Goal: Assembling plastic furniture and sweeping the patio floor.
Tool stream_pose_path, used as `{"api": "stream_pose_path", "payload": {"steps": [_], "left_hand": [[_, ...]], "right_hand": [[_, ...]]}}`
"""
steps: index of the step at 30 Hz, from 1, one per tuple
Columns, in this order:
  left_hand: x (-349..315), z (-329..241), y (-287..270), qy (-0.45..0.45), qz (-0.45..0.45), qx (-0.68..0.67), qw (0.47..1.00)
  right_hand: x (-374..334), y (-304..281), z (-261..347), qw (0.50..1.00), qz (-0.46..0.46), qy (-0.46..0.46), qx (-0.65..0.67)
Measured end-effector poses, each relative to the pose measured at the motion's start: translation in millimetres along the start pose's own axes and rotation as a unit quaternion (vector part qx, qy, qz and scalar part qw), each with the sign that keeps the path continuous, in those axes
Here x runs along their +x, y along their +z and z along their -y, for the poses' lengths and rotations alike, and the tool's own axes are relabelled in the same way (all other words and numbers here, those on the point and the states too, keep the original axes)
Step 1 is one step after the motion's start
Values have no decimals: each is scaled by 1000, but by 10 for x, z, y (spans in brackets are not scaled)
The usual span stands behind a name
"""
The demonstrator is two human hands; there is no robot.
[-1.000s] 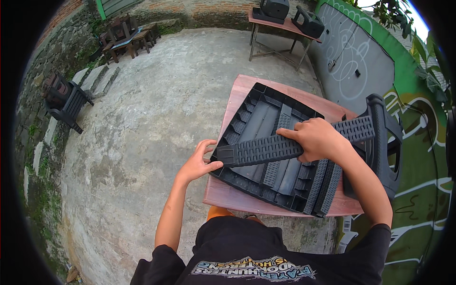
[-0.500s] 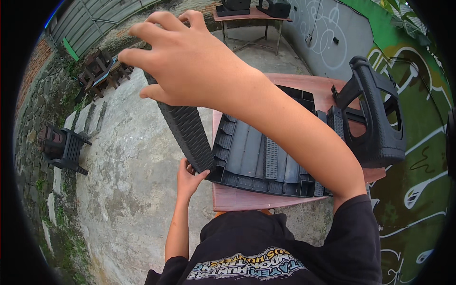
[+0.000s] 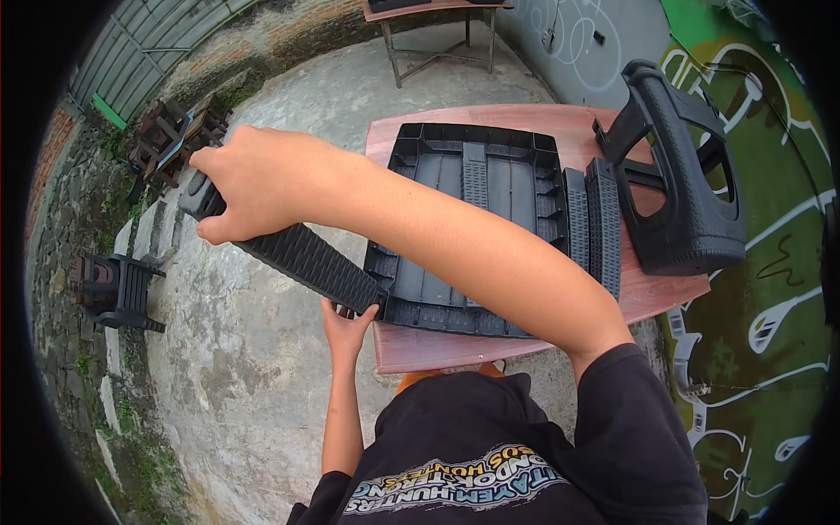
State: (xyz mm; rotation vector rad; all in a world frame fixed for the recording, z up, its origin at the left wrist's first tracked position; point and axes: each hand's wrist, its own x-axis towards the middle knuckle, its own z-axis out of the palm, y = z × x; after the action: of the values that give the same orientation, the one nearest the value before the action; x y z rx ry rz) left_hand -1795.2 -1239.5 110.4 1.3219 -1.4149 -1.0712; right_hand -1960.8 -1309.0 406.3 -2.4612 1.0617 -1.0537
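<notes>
A black plastic table leg [image 3: 302, 262] with a woven texture slants up and left from the near left corner of an upturned black tabletop [image 3: 446, 317]. High on the leg, my right hand [image 3: 267, 184] is closed round its free end, whose grey tip [image 3: 203, 198] shows past the fingers. My left hand [image 3: 347, 328] grips the leg's lower end at the corner, thumb on the near side. My right forearm crosses over the tabletop and hides part of its ribbed underside. A woven-textured bar [image 3: 473, 166] runs along the tabletop's middle.
Two more woven legs [image 3: 576, 210] lie side by side right of the tabletop. A black plastic stool [image 3: 687, 175] rests beyond them on the reddish wooden table [image 3: 420, 352]. Black chairs [image 3: 131, 289] stand at the left wall. Another table [image 3: 437, 19] stands at the back.
My right hand has come down and left, and its spread fingers have closed round the leg's end. The leg leans further left. My left hand stays at the corner.
</notes>
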Motion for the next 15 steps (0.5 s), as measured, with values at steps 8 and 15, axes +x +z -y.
{"api": "stream_pose_path", "payload": {"steps": [8,15], "left_hand": [[-9,93,1,3,11,34,999],[-66,105,50,32,-6,70,997]], "right_hand": [[-69,-13,13,1000,-5,-8,6],[-66,-24,1,999,18,-23,15]]}}
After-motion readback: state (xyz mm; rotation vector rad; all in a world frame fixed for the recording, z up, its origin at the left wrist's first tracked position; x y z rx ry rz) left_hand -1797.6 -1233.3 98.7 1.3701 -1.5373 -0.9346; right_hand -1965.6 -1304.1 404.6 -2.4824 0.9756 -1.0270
